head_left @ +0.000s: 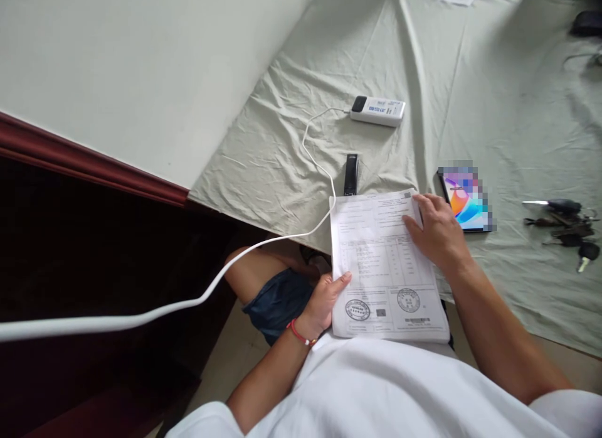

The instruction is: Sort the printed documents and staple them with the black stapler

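Note:
A thick stack of printed papers (376, 256) rests at the table's near edge, reaching toward my body. Its top sheet carries a table of text, two round stamps and small square codes. My left hand (328, 300), with a red bracelet at the wrist, grips the stack's left edge; the thumb lies on top and the other fingers are hidden underneath. At the upper right corner, my right hand (439, 234) holds the stack's edge between thumb and fingers. A white cable (277, 238) passes by the stack's upper left corner.
The cable runs to a white power bank (379, 111) on the cloth-covered table (291, 130). A small black device (350, 173) lies just beyond the papers. To the right are a phone with a lit screen (463, 202) and a bunch of keys (567, 221).

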Tool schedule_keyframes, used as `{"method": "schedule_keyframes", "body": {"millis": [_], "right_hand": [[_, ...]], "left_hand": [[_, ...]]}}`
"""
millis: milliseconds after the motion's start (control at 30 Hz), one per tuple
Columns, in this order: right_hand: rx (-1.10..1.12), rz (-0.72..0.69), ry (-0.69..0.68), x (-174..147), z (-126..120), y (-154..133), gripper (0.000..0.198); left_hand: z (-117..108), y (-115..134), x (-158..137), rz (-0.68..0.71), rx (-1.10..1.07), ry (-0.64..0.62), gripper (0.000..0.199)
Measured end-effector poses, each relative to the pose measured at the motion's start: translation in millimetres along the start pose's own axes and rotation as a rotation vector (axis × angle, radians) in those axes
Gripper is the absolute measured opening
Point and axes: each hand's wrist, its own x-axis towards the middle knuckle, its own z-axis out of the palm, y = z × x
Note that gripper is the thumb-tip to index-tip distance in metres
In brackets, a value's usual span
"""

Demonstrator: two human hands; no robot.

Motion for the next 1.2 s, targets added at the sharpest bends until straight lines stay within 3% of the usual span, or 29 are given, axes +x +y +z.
{"method": "schedule_keyframes", "body": {"millis": [133, 300, 467, 600, 767, 967, 1200], "right_hand": [[0.050, 0.184, -0.135, -17.7, -19.8, 6.9, 0.051], [0.198, 0.316, -0.283, -30.4, -29.7, 14.8, 0.035], [0.397, 0.319, -0.265, -35.6, -21.5, 20.0, 0.026], [0.373, 0.268, -0.258, -35.2, -20.4, 22.8, 0.029], [0.185, 0.284, -0.142, -35.9, -37.0, 29.7, 0.036], [0.304, 0.392, -0.061, -40.5, -62.8, 49.5, 0.038], [0.402, 0.345, -0.194, -43.9, -57.4, 33.9, 0.038]], "left_hand": [[-0.5, -0.6, 2.8, -0.032, -0.036, -0.005, 0.045], [3.4, -2.6, 4.4, -0.060, -0.028, 0.013, 0.049], [4.5, -5.8, 3.9, -0.010, -0.068, 0.007, 0.053], [0.9, -6.0, 4.8, 0.045, -0.120, 0.087, 0.046], [-1.7, -5.1, 5.4, 0.117, -0.094, 0.188, 0.038], [-0.9, -4.7, 5.5, 0.108, -0.072, 0.173, 0.040], [3.8, -6.1, 1.9, 0.075, -0.116, 0.075, 0.049]]}}
